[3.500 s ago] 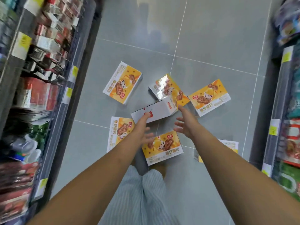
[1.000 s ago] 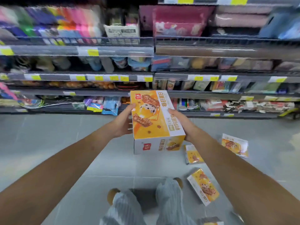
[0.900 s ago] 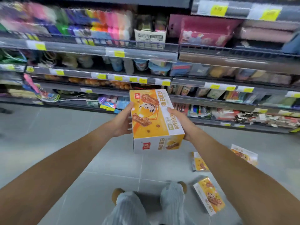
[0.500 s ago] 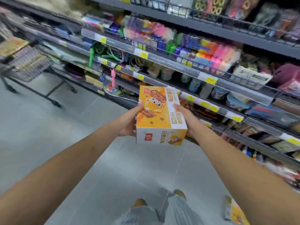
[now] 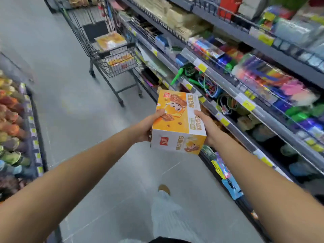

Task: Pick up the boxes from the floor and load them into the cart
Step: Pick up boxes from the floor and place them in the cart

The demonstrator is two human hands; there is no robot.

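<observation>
Grey tiled floor (image 5: 73, 109) of a shop aisle, and the wire cart (image 5: 103, 55) is parked up ahead, tucked close against the long shelf (image 5: 245, 95) that runs along the cart's right side. That shelf is packed with colourful stuff and yellow price tags, but it's too blurry to say what most of it is. Across the aisle from the cart, on its left and nearer to me, is a lower rack (image 5: 15, 120) of soft, rainbow-coloured goods.

I'm holding one orange box (image 5: 177, 120) out in front of me, up in the air, on the near side of the cart and well apart from it. It's roughly level, printed top facing up, white front panel towards me. Left hand (image 5: 147, 127) grips the left edge with the thumb lying on top. Right hand (image 5: 206, 127) is wrapped round the right edge the same way. So both hands are clamped on it, one per side.

Inside the cart there's a matching orange box (image 5: 110, 41) lying flat on top, and more orange packaging (image 5: 119, 61) shows through the mesh below it, can't tell how many. Closer to me than the held box, one shoe (image 5: 164, 189) and a pale trouser leg (image 5: 166, 213) are over the floor.
</observation>
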